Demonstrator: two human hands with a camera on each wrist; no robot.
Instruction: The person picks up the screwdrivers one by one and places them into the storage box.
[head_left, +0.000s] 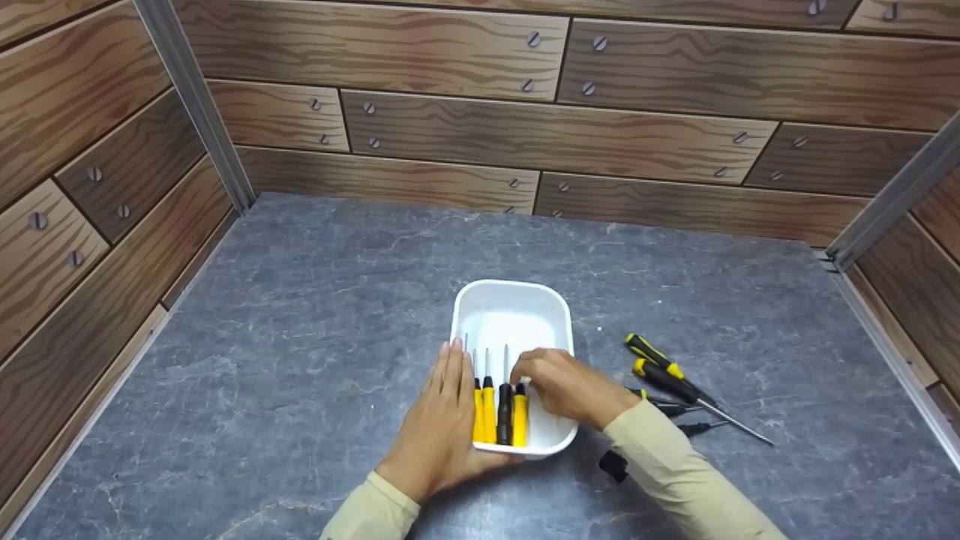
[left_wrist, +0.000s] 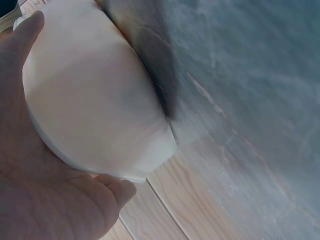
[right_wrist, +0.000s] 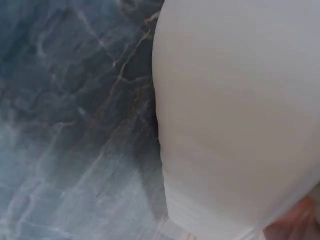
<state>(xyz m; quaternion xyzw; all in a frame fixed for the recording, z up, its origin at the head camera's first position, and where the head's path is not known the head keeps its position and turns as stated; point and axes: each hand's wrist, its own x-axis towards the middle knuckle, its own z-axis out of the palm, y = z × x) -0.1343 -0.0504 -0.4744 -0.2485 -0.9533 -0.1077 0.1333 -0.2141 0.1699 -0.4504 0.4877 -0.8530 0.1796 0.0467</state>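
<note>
On the counter (head_left: 300, 337), left hand (head_left: 439, 420) lies flat, steadying the tray (head_left: 514, 300); right hand (head_left: 566, 390) pinches a screwdriver (head_left: 519, 416). Best lay it parallel to its neighbours.

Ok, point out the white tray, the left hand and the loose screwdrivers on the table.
white tray (head_left: 510, 296), head view, far rim.
left hand (head_left: 441, 420), head view, back of the hand.
loose screwdrivers (head_left: 660, 373), head view, yellow-and-black handle.

— What kind of place is shown?
— A staged workshop booth: a grey marble-patterned tabletop (head_left: 315, 315) is enclosed by printed wood-plank walls (head_left: 525, 135), with loose screwdrivers (head_left: 675, 382) laid out.
</note>
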